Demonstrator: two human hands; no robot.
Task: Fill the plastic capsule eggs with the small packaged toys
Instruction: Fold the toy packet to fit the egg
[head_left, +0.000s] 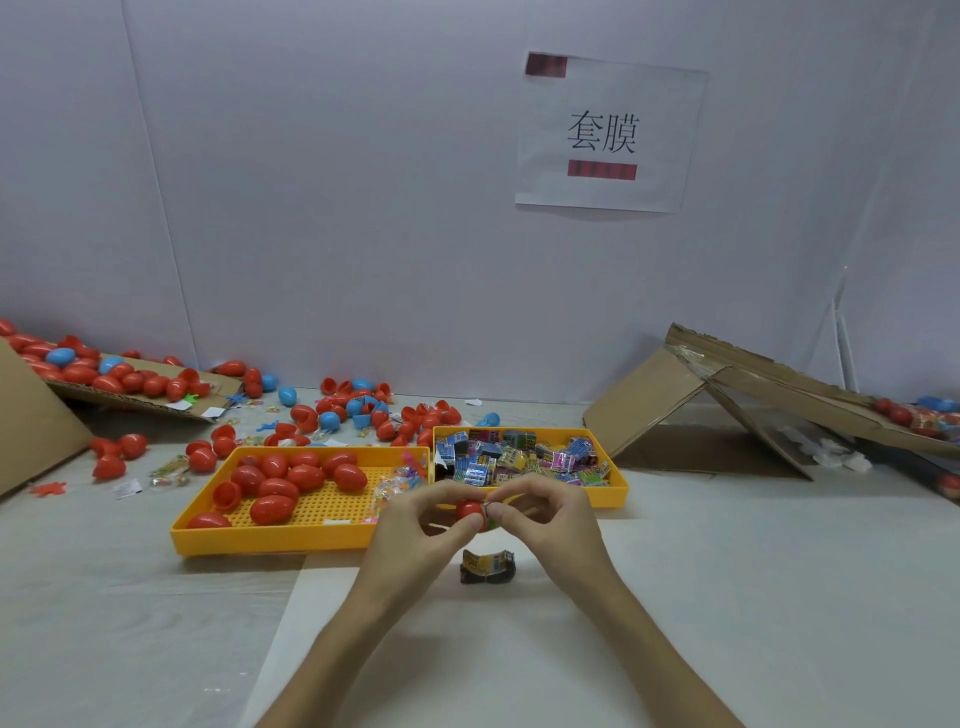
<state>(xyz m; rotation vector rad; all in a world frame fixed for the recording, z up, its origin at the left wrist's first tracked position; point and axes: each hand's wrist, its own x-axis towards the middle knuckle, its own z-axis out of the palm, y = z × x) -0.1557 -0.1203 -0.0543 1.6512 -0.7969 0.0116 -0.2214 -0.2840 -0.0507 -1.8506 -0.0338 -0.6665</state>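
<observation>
While both hands meet just above the table (727, 571) at the centre of the head view, the left hand (415, 525) grips a red capsule egg (470, 512) with its thumb and curled fingers. The right hand (545, 519) pinches at the egg's three o'clock side with thumb and forefinger, its other fingers curled behind. A sliver of coloured wrapper shows there, but I cannot tell whether the pinch is on the wrapper or the shell. At six o'clock from the egg, one packaged toy (488, 567) lies alone on the table, between the wrists. At ten o'clock sits a yellow tray (270, 540) holding closed red eggs (291, 478). At one o'clock a second yellow tray (618, 488), touching the first, is heaped with small packaged toys (519, 457). Loose red and blue eggs (363, 410) scatter against the wall at eleven o'clock. More eggs spill from a cardboard flap (145, 405) at nine to ten o'clock. Folded cardboard (727, 395) leans at two o'clock. A paper sign (608, 132) hangs on the wall at twelve to one o'clock.
</observation>
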